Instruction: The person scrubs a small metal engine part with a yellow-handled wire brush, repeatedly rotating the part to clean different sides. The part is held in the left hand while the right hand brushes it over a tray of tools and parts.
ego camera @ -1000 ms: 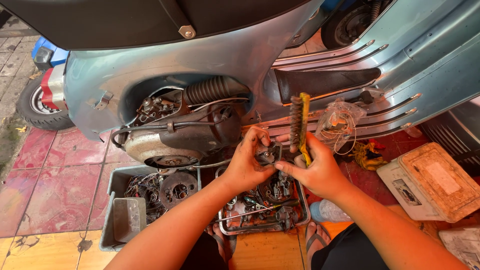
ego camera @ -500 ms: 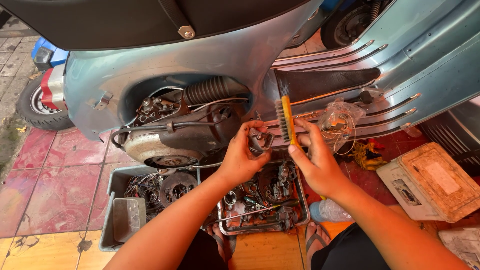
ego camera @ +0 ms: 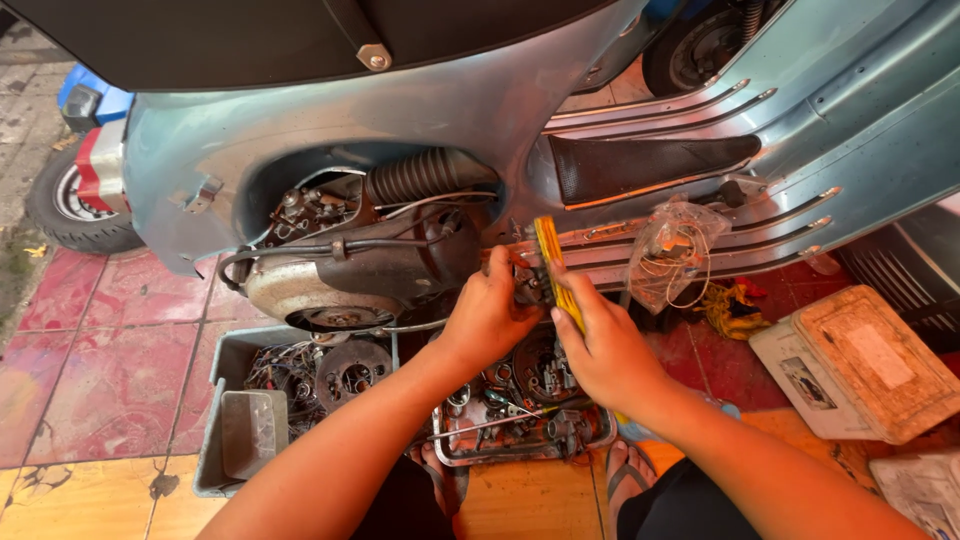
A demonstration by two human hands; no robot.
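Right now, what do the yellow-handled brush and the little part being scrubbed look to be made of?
The yellow-handled brush looks like plastic with wire bristles, though the bristles are mostly hidden. The small grey part in the left hand seems cast metal, dull and greasy. The right hand holds the brush.

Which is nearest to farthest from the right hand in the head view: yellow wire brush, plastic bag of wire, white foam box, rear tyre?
1. yellow wire brush, held in the right hand
2. plastic bag of wire, up-right on the footboard
3. white foam box, far right
4. rear tyre, far left
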